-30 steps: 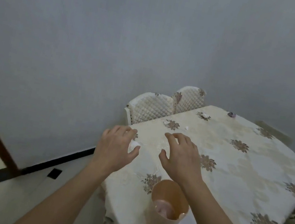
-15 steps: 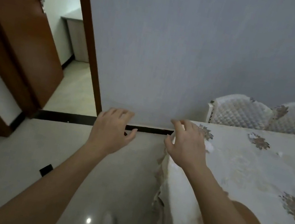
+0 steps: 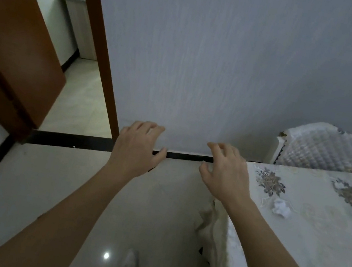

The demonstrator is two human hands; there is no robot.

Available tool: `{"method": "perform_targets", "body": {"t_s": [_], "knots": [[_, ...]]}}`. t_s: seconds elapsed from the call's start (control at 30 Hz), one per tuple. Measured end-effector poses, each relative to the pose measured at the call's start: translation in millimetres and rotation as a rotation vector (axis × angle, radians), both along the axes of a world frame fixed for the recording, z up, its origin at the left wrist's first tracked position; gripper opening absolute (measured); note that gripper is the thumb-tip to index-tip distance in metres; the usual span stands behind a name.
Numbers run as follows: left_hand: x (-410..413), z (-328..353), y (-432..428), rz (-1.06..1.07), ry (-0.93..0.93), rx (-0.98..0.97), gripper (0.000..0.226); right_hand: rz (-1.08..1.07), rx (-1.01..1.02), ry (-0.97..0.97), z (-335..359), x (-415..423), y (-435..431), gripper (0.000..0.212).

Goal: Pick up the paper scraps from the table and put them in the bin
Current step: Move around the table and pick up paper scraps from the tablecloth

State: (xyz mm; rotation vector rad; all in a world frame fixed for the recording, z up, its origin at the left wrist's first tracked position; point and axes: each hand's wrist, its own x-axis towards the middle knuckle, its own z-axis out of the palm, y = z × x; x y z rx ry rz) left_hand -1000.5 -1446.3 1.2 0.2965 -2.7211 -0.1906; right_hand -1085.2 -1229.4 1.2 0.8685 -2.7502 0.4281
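1. Table edge: the left edge of the table [image 3: 314,252] runs from the lower right up toward the wall, with its floral tablecloth [image 3: 212,229] hanging over the side in loose folds. To the left of that edge lies open tiled floor [image 3: 31,190], unobstructed as far as the doorway.
2. Left hand [image 3: 136,150]: held out in the air over the floor, palm down, fingers spread and loosely curled, nothing in it. It is well clear of the table.
3. Right hand [image 3: 226,173]: held out level with the left, just off the table's near corner, fingers spread and slightly hooked, nothing in it.
4. Task item: one crumpled white paper scrap [image 3: 282,207] lies on the tablecloth near the table's left edge, just right of the right wrist and not touched by it. The bin is out of view.
5. Surroundings: a quilted white chair [image 3: 320,149] stands against the far side of the table, by the wall. A brown wooden door [image 3: 14,46] stands open at the left, with a brown door frame [image 3: 96,44] beside it leading to a further room.
6. Room: a plain grey wall [image 3: 230,60] fills the upper view, with a black skirting strip [image 3: 70,140] along its foot. The floor is pale and glossy and shows one bright light reflection. Lighting is dim.
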Motion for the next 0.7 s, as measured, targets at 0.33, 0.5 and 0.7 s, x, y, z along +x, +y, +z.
{"method": "perform_targets", "body": {"t_s": [0.33, 0.5, 0.7], "knots": [[-151.1, 6.3, -86.8, -0.184, -0.028, 0.04, 0.051, -0.206, 0.02, -0.042, 2.1, -117.2, -65.7, 0.046], [-217.8, -0.2, -96.0, -0.253, -0.026, 0.045, 0.051, -0.263, 0.022, -0.061, -6.7, -169.4, -72.9, 0.045], [-313.0, -10.1, -98.5, -0.291, -0.006, 0.043, 0.049, -0.329, 0.033, -0.086, -23.3, -250.1, -64.5, 0.044]]}}
